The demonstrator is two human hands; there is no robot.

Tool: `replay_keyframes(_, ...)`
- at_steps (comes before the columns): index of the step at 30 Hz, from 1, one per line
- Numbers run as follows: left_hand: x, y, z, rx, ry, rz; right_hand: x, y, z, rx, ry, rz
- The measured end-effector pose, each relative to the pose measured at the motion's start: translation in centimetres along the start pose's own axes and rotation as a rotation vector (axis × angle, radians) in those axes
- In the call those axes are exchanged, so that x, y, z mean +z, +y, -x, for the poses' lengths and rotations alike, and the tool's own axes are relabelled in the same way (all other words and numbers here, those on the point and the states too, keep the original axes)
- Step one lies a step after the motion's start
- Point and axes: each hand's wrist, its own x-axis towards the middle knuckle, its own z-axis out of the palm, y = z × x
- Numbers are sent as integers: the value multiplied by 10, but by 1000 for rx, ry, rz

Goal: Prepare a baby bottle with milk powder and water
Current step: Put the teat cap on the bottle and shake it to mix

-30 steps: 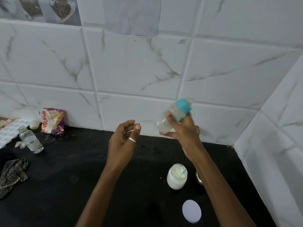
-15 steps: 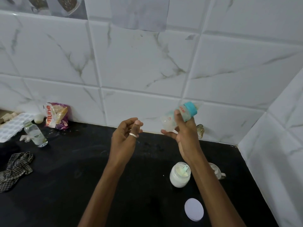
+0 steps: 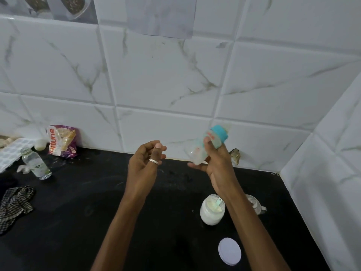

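Bottle (image 3: pixel 195 153) (blue collar tipped toward 1 o'clock) is gripped by right hand (image 3: pixel 216 165) above counter (image 3: pixel 78 212). Left hand (image 3: pixel 144 163), at its 9 o'clock, curls loosely, holding nothing. Open jar (image 3: pixel 212 214) stands at 5 o'clock, lid (image 3: pixel 229 251) nearby.

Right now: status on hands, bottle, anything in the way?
Right hand has grip on baby bottle, tilted, blue collar on. Left hand free, loosely curled. Open powder jar and its lid on counter below right arm; nothing between hands.
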Motion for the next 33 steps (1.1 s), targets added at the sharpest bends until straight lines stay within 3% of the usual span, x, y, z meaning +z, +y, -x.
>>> replay_keyframes(4, -1, -1, -1, -8, -2, 2, -2, 5, 5, 34, -165, 259)
replay_keyframes(8, -1, -2, 1, -9, 9, 12, 0, 3, 6, -25, -38, 39)
replay_keyframes(12, -1, -3, 1, -16, 3, 28, 0, 5, 10, -33, -172, 265)
replay_keyframes(16, 1, -4, 2, -21, 15, 37, -4, 4, 7, -22, -33, 12)
replay_keyframes(20, 0, -4, 3, -18, 7, 22, -7, 0, 7, 13, -168, 244)
replay_keyframes(23, 2, -5, 5, -19, 2, 15, -7, -2, 4, -16, -13, 25)
replay_keyframes(28, 5, -7, 7, -28, -8, 18, -9, 2, 9, 33, -165, 224)
replay_keyframes(31, 6, -8, 8, -29, -3, 22, -11, 5, 7, 16, -8, -23)
replay_keyframes(33, 5, -9, 9, -43, 1, 27, -7, 5, 10, 34, -33, 49)
